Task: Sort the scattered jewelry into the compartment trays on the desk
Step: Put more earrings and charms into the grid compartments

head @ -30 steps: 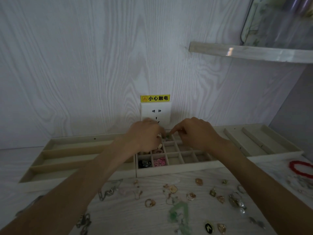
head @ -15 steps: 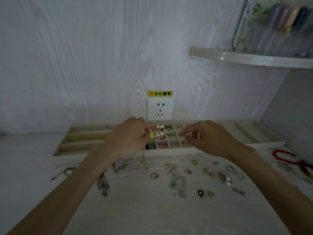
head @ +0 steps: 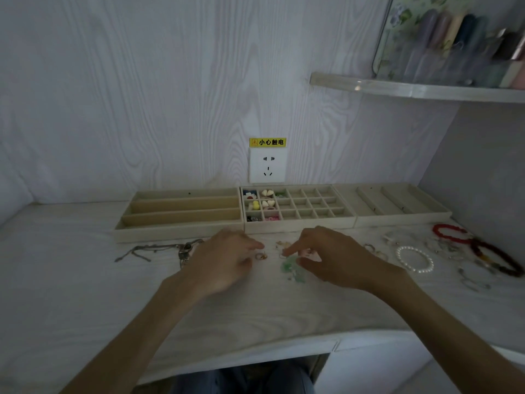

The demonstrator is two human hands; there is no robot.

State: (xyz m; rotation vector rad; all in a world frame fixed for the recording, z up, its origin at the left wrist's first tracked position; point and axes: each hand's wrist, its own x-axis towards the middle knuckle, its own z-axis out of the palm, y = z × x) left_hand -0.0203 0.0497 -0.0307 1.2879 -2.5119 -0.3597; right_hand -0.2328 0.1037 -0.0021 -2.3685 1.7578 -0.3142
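1. Left hand hovers low over the worktop, fingers loosely curled, forefinger and thumb apart; holds nothing that I can see. Right hand: forefinger stretched toward the middle, thumb tucked beneath, gap narrow; cannot tell whether anything is pinched.
2. Key relation: a small gold ring lies on the worktop between the two hands, just beside the left fingertips, so the left hand is nearer. A second pale ring sits at the right forefinger tip.
3. Ring appearance: thin gold band, lying flat, no long axis to speak of; detail too small to read.
4. A green piece lies just below the right forefinger, partly hidden by the hand.
5. Grid tray lies straight beyond both hands, against the wall; its leftmost compartments hold coloured pieces, the rest look unfilled. Judgement: pick, then carry forward.
6. Further right: pearl bracelet, red bracelet. Left: silver chain.
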